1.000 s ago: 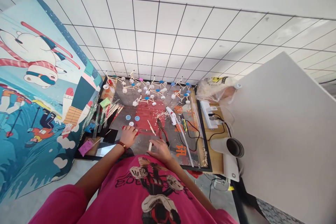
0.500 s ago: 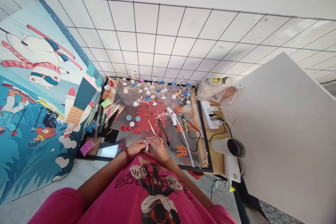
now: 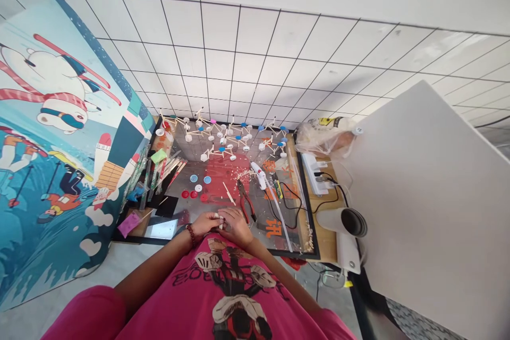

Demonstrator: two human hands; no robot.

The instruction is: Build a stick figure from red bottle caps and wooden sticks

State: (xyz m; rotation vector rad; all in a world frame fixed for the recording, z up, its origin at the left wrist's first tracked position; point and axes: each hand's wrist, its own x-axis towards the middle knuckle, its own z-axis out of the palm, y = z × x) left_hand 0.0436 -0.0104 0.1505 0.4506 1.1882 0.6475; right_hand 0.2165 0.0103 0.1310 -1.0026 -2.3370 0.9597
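Close against my body at the table's near edge, my left hand (image 3: 206, 222) and my right hand (image 3: 236, 227) meet, fingers closed. Between the fingertips is a small pale piece (image 3: 221, 224), like a bit of wooden stick; the fingers cover much of it. Just beyond lie thin wooden sticks (image 3: 228, 192) and red-handled pliers (image 3: 247, 202). A white glue gun (image 3: 258, 174) rests farther back beside pale shavings (image 3: 243, 173). Blue caps (image 3: 207, 180), red caps (image 3: 185, 194) and a white cap (image 3: 198, 188) lie left of the sticks.
Several small stick-and-cap models (image 3: 233, 141) stand along the back. Sticks and packets (image 3: 163, 170) crowd the left side, near a pink packet (image 3: 128, 223). A power strip (image 3: 314, 174), cables and stacked paper cups (image 3: 342, 221) are at the right, beside a large white panel (image 3: 430, 186).
The view has shifted slightly. My hands stay together at the same spot, with the fingers turning the small pale piece a little.
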